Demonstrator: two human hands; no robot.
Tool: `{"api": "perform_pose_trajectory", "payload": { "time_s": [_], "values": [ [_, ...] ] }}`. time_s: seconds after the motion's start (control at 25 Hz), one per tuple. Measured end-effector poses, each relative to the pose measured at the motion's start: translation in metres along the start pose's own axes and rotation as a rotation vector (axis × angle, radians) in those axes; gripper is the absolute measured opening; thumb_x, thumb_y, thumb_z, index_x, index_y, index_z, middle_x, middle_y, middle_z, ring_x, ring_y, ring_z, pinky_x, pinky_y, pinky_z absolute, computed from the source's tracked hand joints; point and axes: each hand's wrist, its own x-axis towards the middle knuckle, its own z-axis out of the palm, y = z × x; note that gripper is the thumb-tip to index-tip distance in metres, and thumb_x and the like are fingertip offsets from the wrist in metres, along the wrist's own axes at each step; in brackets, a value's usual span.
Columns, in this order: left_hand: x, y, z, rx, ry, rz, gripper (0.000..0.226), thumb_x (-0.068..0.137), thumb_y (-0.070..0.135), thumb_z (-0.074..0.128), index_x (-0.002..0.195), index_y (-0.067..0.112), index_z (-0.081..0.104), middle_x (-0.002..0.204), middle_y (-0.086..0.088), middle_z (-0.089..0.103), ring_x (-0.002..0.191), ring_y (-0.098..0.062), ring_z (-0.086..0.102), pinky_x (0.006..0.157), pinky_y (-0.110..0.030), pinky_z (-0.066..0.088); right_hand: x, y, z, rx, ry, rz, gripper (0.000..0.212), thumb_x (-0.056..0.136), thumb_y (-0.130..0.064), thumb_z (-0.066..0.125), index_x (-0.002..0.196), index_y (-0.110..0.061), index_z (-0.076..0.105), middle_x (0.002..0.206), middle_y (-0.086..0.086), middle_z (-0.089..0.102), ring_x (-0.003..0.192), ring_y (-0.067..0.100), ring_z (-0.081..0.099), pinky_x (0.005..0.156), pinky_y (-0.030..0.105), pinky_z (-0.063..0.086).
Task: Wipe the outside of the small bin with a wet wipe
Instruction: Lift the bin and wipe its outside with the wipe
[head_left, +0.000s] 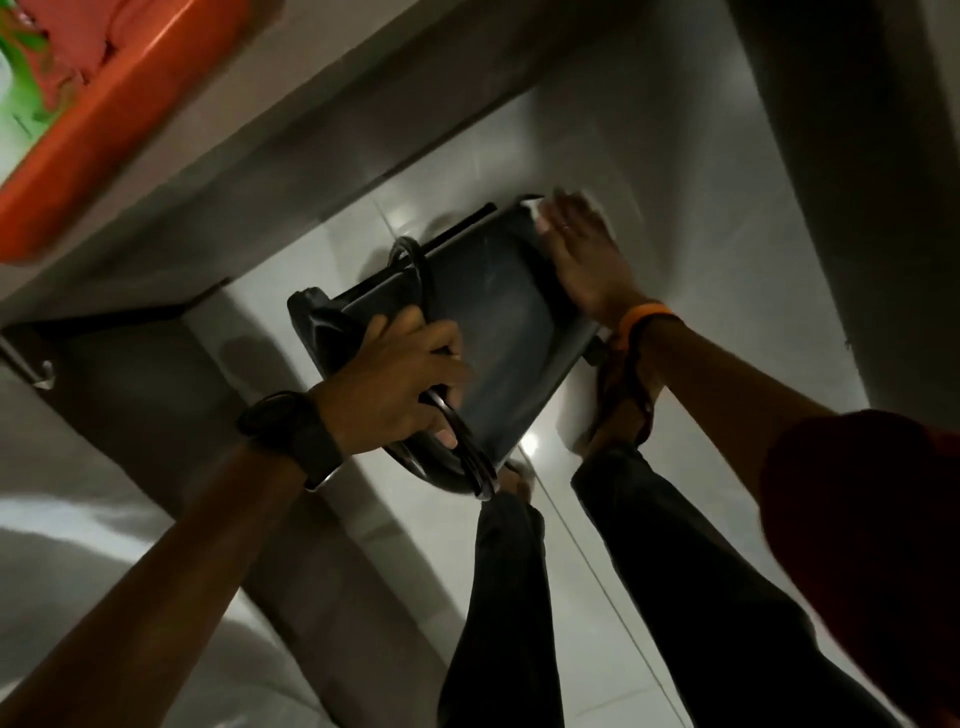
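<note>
A small dark grey bin (498, 322) is held tilted above the white tiled floor, one flat side facing me. My left hand (405, 379) grips its rim together with the black wire handle (457, 452) and a fold of black bin liner (317, 322). My right hand (582, 249) lies flat along the bin's far right edge, pressing a white wet wipe (535, 210) against it. Only a small corner of the wipe shows past my fingers. That hand is blurred.
An orange tray (104, 119) with a green and white item sits on a grey counter (291, 135) at upper left. A dark cabinet side (130, 395) stands left of the bin. My legs and sandalled foot (623, 410) are below the bin on the floor (363, 249).
</note>
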Motion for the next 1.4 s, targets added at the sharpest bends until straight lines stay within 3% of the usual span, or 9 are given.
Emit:
{"api": "perform_pose_trajectory", "payload": {
  "time_s": [0.16,0.36,0.48,0.6,0.76,0.92,1.04,1.16,1.4],
  "values": [
    [0.003,0.004,0.006,0.099,-0.025,0.072,0.026,0.067,0.033,0.085,0.077,0.027,0.062,0.105,0.014,0.041,0.103,-0.015,0.034,0.075,-0.025,0.009,-0.061,-0.036,0.039,0.032,-0.133,-0.623,0.051,0.105,-0.03,0.03,0.153,-0.015,0.036,0.163,0.01,0.034,0.153,0.023,0.028,0.127,0.035,0.015],
    [-0.002,0.009,0.019,0.238,-0.09,0.139,0.03,0.067,0.037,0.084,0.081,0.025,0.06,0.111,0.004,0.046,0.104,-0.022,0.034,0.077,-0.031,0.011,0.017,-0.031,-0.007,-0.187,-0.138,-0.143,0.049,0.109,-0.037,0.026,0.154,-0.02,0.037,0.162,0.007,0.036,0.151,0.024,0.027,0.124,0.031,0.011],
    [-0.002,0.012,0.02,0.275,-0.047,0.179,0.034,0.064,0.033,0.085,0.074,0.026,0.053,0.105,0.002,0.047,0.1,-0.025,0.035,0.077,-0.032,0.013,-0.017,-0.063,0.013,0.016,-0.228,-0.42,0.058,0.102,-0.043,0.025,0.145,-0.013,0.05,0.145,0.002,0.051,0.136,0.004,0.039,0.115,0.001,0.009],
    [-0.005,0.012,0.023,0.252,-0.045,0.113,0.027,0.069,0.036,0.082,0.083,0.025,0.061,0.112,0.003,0.047,0.103,-0.024,0.035,0.079,-0.035,0.022,-0.04,-0.033,0.022,-0.056,-0.21,-0.561,0.05,0.107,-0.033,0.031,0.154,-0.019,0.036,0.164,0.003,0.03,0.152,0.009,0.019,0.127,0.025,0.004],
    [-0.002,0.016,0.023,0.089,-0.048,0.081,0.026,0.071,0.034,0.082,0.081,0.025,0.06,0.115,0.008,0.045,0.106,-0.019,0.033,0.077,-0.029,0.01,-0.034,-0.002,0.003,-0.01,-0.039,-0.057,0.051,0.11,-0.03,0.028,0.159,-0.02,0.021,0.169,0.004,0.015,0.158,0.021,0.007,0.129,0.04,-0.001],
    [0.0,0.016,0.01,-0.134,0.043,0.003,0.03,0.066,0.032,0.088,0.072,0.026,0.058,0.104,0.013,0.043,0.101,-0.012,0.034,0.085,-0.033,0.021,-0.126,-0.01,0.055,0.228,-0.175,-0.591,0.053,0.108,-0.042,0.026,0.159,-0.035,0.014,0.17,-0.008,0.011,0.158,0.014,0.006,0.13,0.04,0.004],
    [0.002,0.015,0.004,-0.338,0.08,-0.085,0.026,0.064,0.029,0.09,0.075,0.021,0.068,0.104,0.007,0.052,0.105,-0.012,0.042,0.098,-0.042,0.028,-0.096,0.02,0.032,0.373,-0.13,-0.257,0.048,0.108,-0.043,0.024,0.155,-0.046,0.019,0.166,-0.022,0.016,0.155,0.001,0.01,0.13,0.035,0.006],
    [0.01,0.015,0.001,-0.421,0.076,-0.109,0.023,0.067,0.026,0.088,0.076,0.021,0.068,0.101,0.011,0.051,0.104,-0.005,0.042,0.106,-0.048,0.029,-0.05,0.037,0.012,0.426,-0.06,0.186,0.05,0.109,-0.039,0.025,0.158,-0.029,0.024,0.169,-0.007,0.015,0.158,0.013,0.008,0.13,0.04,0.004],
    [0.016,-0.001,-0.013,-0.457,0.067,-0.131,0.026,0.066,0.027,0.087,0.079,0.016,0.067,0.102,0.006,0.052,0.107,-0.018,0.049,0.108,-0.058,0.036,-0.126,-0.004,0.039,0.445,-0.149,-0.535,0.051,0.108,-0.03,0.031,0.158,-0.028,0.02,0.166,-0.012,0.018,0.155,0.005,0.01,0.128,0.031,0.006]
  ]
}}
